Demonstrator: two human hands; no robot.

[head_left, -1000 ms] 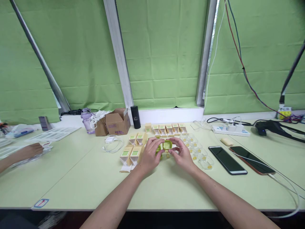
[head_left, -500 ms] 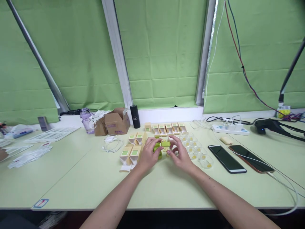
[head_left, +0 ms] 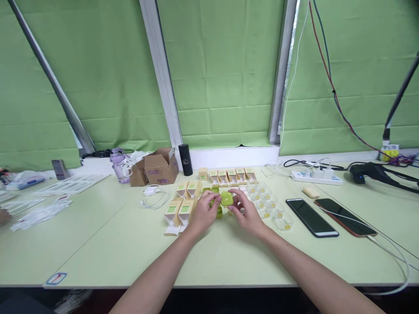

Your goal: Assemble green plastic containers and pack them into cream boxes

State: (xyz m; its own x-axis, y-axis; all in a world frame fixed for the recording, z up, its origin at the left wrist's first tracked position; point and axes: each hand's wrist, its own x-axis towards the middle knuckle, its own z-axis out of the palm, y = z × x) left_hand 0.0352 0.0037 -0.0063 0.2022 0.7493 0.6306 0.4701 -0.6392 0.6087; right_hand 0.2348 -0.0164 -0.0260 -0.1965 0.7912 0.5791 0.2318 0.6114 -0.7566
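Holding one small green case (head_left: 226, 199) between both hands — my left hand (head_left: 203, 212) and right hand (head_left: 246, 212) pinch it, fingers curled, just above the tabletop (head_left: 131, 248).

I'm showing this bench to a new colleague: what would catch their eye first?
Probably the two hands at table centre, left hand and right hand, pinching a small green case between them. Around them stand rows of small beige cartons, and two phones lie to the right.

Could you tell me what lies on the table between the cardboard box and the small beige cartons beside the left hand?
In the head view, a coiled white cable with its charger lies there.
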